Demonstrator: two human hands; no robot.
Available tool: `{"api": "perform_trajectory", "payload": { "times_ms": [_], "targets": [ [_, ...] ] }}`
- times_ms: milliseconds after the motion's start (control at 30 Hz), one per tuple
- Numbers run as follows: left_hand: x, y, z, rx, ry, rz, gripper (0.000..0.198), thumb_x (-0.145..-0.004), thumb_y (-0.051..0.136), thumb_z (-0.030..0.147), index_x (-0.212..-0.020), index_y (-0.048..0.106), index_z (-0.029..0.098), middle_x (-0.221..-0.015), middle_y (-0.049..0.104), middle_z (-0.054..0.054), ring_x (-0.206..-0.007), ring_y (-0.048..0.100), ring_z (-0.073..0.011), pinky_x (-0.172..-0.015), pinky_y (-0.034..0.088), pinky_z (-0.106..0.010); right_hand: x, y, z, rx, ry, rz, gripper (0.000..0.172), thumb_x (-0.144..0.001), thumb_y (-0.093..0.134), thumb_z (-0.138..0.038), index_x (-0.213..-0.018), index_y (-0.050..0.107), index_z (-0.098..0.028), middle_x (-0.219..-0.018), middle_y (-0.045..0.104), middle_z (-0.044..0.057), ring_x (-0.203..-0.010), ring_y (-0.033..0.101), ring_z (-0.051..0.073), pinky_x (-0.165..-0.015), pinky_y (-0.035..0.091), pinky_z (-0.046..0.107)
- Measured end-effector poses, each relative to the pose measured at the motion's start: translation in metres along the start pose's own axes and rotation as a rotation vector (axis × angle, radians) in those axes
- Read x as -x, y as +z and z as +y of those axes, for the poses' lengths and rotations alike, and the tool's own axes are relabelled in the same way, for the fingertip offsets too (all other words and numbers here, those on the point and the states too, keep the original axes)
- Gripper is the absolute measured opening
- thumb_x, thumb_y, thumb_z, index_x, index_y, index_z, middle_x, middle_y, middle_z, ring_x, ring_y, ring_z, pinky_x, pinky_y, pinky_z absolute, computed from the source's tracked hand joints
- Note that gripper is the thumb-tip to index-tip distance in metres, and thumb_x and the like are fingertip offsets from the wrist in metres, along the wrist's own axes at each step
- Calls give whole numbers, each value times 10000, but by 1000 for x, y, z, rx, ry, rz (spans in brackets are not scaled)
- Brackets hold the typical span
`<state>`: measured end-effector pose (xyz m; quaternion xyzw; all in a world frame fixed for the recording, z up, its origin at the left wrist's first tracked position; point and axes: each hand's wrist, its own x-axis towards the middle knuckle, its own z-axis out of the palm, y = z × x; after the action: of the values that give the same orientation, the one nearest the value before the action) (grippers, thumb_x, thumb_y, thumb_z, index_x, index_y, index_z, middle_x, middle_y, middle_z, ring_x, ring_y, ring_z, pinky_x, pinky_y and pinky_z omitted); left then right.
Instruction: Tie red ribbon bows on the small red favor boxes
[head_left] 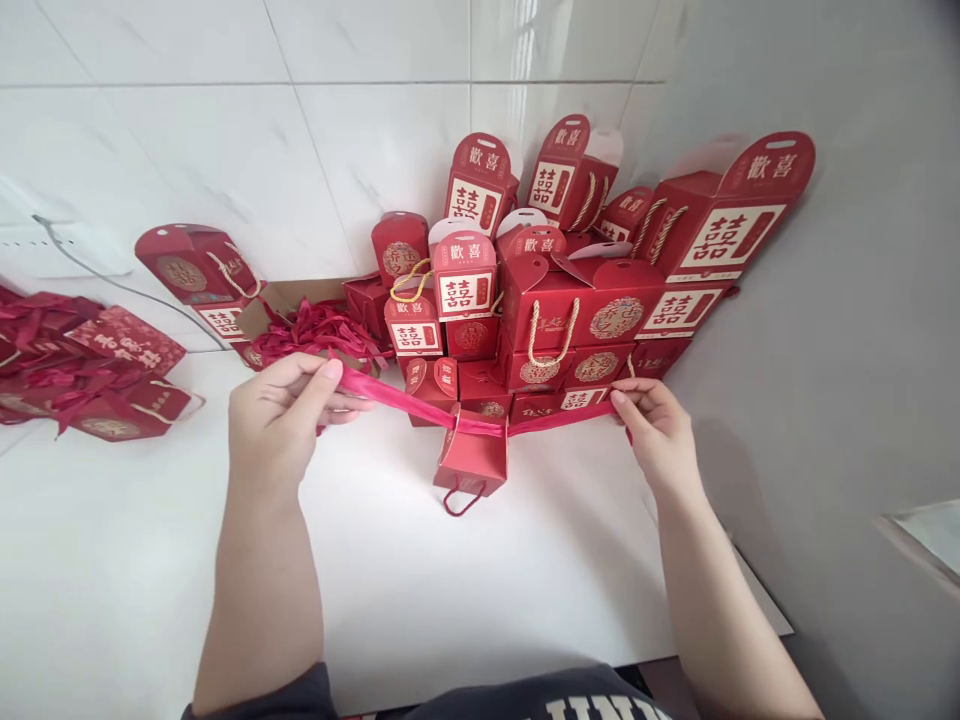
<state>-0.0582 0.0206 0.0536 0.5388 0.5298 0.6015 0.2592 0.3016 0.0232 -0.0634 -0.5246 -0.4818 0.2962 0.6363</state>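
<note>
A red ribbon (401, 397) stretches between my two hands and passes across the top of a small red gift box (472, 458). My left hand (289, 410) pinches one end between thumb and fingers, left of the box. On the other side, my right hand (654, 425) pinches the opposite end, close to the stacked boxes. The small box stands on the white table with a dark red cord handle (463, 505) hanging toward me. Neither hand touches the box itself.
Several red gift boxes (615, 315) with rope handles are stacked against the tiled wall (187, 150). Behind my left hand a cardboard box (289, 295) holds a heap of red ribbons (322, 330). More ribboned boxes (112, 385) lie at far left, near a cable (120, 285).
</note>
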Motion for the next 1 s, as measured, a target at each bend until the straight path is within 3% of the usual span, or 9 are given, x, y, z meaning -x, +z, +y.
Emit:
{"api": "perform_trajectory", "payload": {
  "times_ms": [133, 267, 433, 567, 700, 767, 900, 1000],
  "targets": [
    [3, 5, 5, 28, 68, 129, 146, -751, 716, 261, -758, 651, 130, -563, 682, 11, -457, 671, -156, -418, 538, -201, -6, 18, -15, 104, -22, -142, 283, -765, 756, -379, -947, 637, -199, -805, 650, 13, -728, 608, 141, -687, 469, 280],
    [3, 15, 0, 159, 96, 117, 110, -753, 681, 219, -754, 612, 134, -543, 659, 26, -411, 625, -129, -381, 488, -193, -7, 39, -26, 140, -19, -350, 317, -764, 756, -386, -985, 639, -191, -798, 622, 7, -738, 610, 149, -712, 487, 305],
    [5, 21, -1, 347, 109, 120, 147, -777, 577, 199, -675, 476, 167, -837, 757, -44, -410, 599, -102, -313, 383, -185, -17, 47, -45, -69, -57, -192, 324, -732, 788, -330, -991, 635, -207, -815, 592, -7, -720, 585, 122, -676, 500, 267],
    [7, 22, 10, 415, 16, 30, 180, -769, 565, 231, -640, 446, 190, -775, 753, -32, -438, 603, -111, -339, 401, -190, -27, 54, -63, -258, -132, -46, 337, -724, 790, -284, -1006, 609, -240, -823, 583, -17, -687, 582, 112, -666, 520, 263],
    [17, 26, 28, 336, 107, 12, 210, -753, 601, 221, -577, 490, 191, -719, 705, -18, -396, 535, -88, -306, 321, -202, -30, 66, -73, -310, -262, 58, 332, -797, 708, -282, -1090, 554, -268, -858, 592, -5, -779, 619, 142, -734, 544, 299],
    [23, 30, 34, 294, 168, 11, 177, -753, 615, 220, -586, 559, 200, -695, 671, -12, -374, 493, -75, -288, 270, -208, -26, 74, -76, -327, -258, 62, 370, -808, 692, -283, -1142, 533, -280, -878, 602, 0, -809, 624, 147, -759, 545, 307],
    [29, 39, 29, 262, 154, -173, 77, -752, 660, 258, -761, 727, 221, -670, 660, -29, -509, 601, -135, -421, 478, -247, -9, 92, -79, -401, -144, -107, 408, -792, 716, -269, -1164, 550, -285, -858, 616, -11, -788, 615, 131, -765, 536, 286],
    [28, 49, 15, 189, 42, -285, 178, -710, 746, 237, -887, 729, 228, -704, 694, -22, -628, 664, -161, -523, 553, -246, 3, 107, -79, -439, -62, -265, 365, -779, 734, -277, -1110, 581, -261, -842, 640, -9, -775, 615, 134, -752, 535, 292]
  ]
}}
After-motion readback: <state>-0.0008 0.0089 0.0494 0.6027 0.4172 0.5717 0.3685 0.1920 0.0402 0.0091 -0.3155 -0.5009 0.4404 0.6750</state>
